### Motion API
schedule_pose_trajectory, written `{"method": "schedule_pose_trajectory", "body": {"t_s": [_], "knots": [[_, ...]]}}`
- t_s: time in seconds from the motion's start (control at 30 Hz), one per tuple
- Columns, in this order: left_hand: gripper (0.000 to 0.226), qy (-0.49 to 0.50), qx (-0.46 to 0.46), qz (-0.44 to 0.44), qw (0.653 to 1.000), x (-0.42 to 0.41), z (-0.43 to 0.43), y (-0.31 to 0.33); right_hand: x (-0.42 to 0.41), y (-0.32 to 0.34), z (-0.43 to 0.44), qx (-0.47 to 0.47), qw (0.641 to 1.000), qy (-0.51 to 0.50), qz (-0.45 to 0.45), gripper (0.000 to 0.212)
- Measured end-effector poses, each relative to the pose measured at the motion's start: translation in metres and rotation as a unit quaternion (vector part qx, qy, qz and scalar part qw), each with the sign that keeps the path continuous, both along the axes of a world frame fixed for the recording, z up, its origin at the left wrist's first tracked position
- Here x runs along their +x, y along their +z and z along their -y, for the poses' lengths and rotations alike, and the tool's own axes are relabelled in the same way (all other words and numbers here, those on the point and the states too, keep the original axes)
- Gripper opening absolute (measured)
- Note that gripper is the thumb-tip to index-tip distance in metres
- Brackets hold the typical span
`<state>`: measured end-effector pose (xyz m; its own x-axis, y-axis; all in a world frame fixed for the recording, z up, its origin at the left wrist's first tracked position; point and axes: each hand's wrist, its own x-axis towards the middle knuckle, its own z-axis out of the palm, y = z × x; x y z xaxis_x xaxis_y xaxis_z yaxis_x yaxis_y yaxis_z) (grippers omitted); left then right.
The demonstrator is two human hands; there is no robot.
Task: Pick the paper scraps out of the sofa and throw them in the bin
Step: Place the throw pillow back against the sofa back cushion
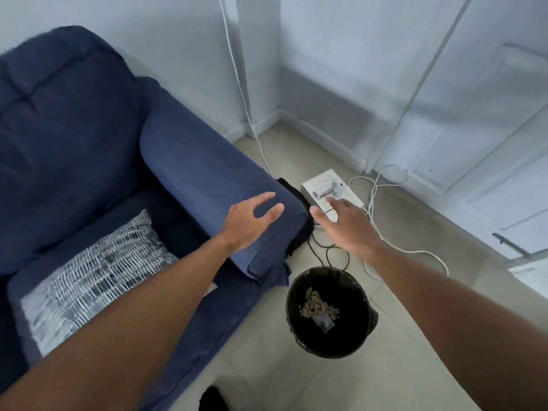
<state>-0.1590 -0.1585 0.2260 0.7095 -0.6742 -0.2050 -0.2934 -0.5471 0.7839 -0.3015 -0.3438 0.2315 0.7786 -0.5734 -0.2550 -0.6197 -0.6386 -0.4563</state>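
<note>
A dark blue sofa (89, 137) fills the left half of the view. My left hand (249, 222) hovers over the front end of its armrest (207, 185), fingers spread, holding nothing. My right hand (345, 225) is stretched out over the floor just right of the armrest, also empty with fingers apart. Below both hands a black round bin (295, 321) stands on the floor beside the sofa's front corner. Paper scraps (318, 311) and a small card lie at its bottom. No scraps show on the sofa.
A black-and-white patterned cushion (98, 280) lies on the seat. A white box (329, 188) sits on the tiled floor past the armrest, with white cables (412, 252) and black cables (329, 253) trailing around it. White walls and doors close off the back and right.
</note>
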Motion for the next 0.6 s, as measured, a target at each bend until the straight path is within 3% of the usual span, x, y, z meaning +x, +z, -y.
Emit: {"method": "schedule_pose_trajectory", "body": {"t_s": [0.27,0.6], "knots": [[0.065,0.099,0.021,0.066,0.993,0.071,-0.095,0.045,0.09,0.042,-0.049,-0.034,0.996,0.088,0.002,0.081],[0.068,0.232,0.045,0.075,0.969,0.106,-0.255,0.074,0.195,0.057,-0.168,-0.013,0.977,0.211,0.034,0.086]]}}
